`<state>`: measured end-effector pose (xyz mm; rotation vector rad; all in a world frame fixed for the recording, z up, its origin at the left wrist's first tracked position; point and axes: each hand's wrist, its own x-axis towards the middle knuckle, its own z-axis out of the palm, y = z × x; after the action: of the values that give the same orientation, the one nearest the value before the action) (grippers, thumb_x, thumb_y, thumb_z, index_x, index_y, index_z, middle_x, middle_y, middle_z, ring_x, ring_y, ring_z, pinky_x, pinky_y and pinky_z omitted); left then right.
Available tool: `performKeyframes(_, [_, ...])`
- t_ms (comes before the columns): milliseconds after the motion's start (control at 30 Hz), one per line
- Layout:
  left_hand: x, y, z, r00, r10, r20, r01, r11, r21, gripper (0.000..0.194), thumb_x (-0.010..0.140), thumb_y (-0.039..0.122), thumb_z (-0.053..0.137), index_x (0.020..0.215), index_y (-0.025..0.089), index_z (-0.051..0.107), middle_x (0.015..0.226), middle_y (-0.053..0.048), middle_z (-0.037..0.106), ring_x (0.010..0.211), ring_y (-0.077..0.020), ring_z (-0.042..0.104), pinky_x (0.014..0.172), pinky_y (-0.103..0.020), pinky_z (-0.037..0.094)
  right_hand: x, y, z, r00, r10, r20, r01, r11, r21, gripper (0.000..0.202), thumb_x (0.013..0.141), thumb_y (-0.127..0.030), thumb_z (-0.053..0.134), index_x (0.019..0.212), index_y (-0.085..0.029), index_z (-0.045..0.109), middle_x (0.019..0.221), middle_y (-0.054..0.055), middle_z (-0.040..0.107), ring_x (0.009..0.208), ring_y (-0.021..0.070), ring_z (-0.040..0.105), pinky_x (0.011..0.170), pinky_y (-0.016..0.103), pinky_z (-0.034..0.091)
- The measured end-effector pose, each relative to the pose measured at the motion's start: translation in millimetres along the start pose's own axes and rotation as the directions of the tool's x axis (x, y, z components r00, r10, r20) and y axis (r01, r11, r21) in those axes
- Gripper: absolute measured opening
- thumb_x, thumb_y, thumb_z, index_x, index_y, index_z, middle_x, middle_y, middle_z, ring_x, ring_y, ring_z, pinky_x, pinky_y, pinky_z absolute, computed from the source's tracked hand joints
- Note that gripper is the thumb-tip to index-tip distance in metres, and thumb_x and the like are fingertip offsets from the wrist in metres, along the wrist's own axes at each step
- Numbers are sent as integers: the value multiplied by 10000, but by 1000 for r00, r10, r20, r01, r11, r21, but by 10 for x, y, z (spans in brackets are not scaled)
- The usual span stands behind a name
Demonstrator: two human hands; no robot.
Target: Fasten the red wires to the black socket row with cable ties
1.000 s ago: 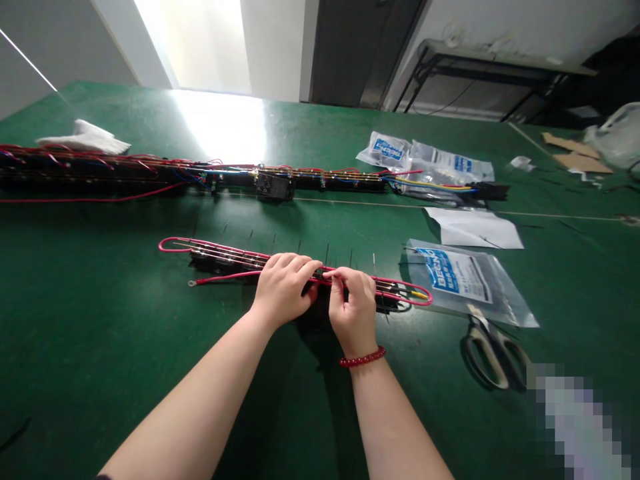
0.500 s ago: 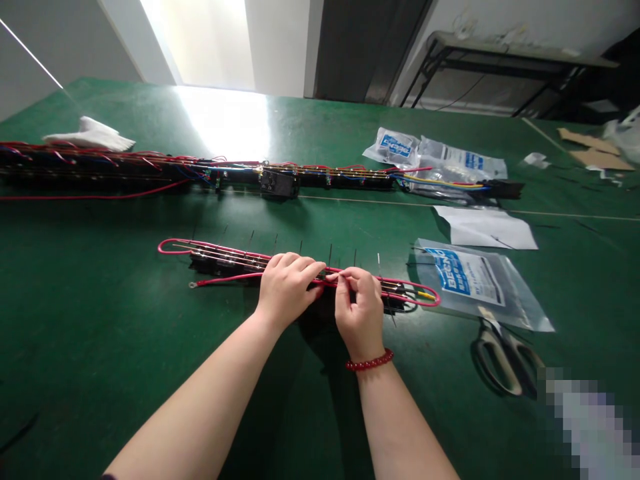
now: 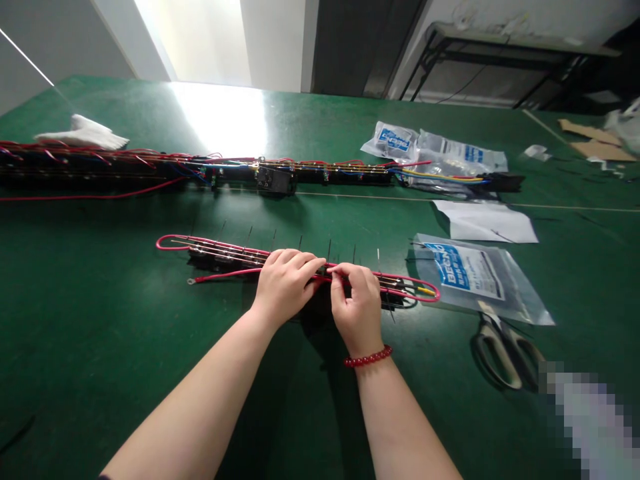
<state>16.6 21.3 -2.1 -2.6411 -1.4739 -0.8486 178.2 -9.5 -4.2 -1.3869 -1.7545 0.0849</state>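
A black strip assembly (image 3: 220, 257) lies across the bench, with a looped red cable (image 3: 240, 247) and several thin wires along it. Thin black cable ties (image 3: 355, 255) stick up from its length. My left hand (image 3: 287, 283) is closed over its middle from the near side, thumb under and fingers on top. Just to the right, my right hand (image 3: 357, 300) pinches at the red cable with thumb and index finger; what lies between the fingertips is too small to make out. A ring terminal (image 3: 191, 281) ends the cable at the left.
Behind lies a longer wired black assembly (image 3: 325, 173) with a black box (image 3: 276, 180). Scissors (image 3: 505, 353) and a labelled plastic bag (image 3: 480, 280) are at the right, white paper (image 3: 490, 222) beyond. A white glove-like cloth (image 3: 83, 133) sits far left, on the green bench (image 3: 125, 347).
My right fingers have shifted slightly at the cable, the index finger now lying flatter. My left hand keeps its hold. The whole view has moved a little.
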Motion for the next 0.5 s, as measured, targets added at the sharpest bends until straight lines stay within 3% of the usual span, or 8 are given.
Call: performKeyframes(500, [-12, 79, 13, 997, -74, 31, 72, 996, 56, 336, 809, 233, 682, 1142, 273, 676, 1135, -24, 741, 1056, -271, 627, 937, -443, 448, 2, 2, 12, 999, -37, 23, 37, 999, -29, 121, 942, -143, 566, 983, -227, 642, 911, 42, 720, 896, 225, 635, 832, 381, 475])
